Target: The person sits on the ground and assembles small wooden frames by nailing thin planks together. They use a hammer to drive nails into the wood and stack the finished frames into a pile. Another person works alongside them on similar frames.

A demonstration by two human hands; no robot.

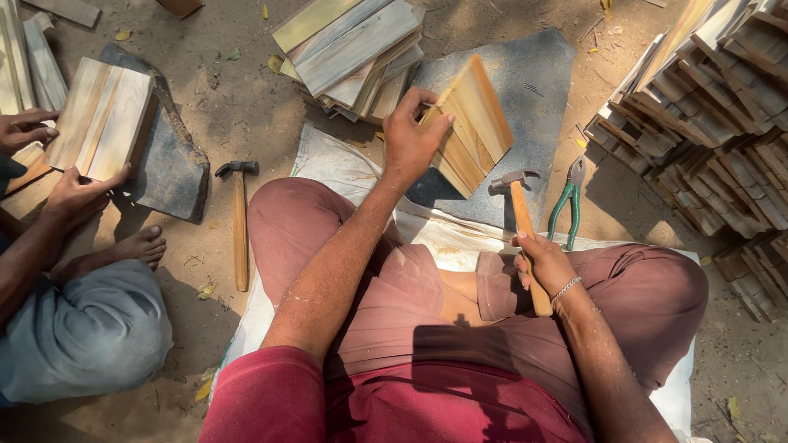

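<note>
1. Left hand (410, 139): fingers (432, 123) curled tight on a small wooden panel (472, 123), tilted over the grey stone slab (533, 82).
2. Right hand (543, 262): fingers closed round a hammer (523, 213), head seemingly touching the slab.

sandy ground (246, 107) carries a white sack (345, 168), 2 grey slabs (533, 90) (flat), a hammer (239, 221), pliers (568, 201), wood stacks (353, 53).

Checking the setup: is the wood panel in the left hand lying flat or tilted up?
Tilted up: the left hand holds the panel on edge over the slab.
</note>
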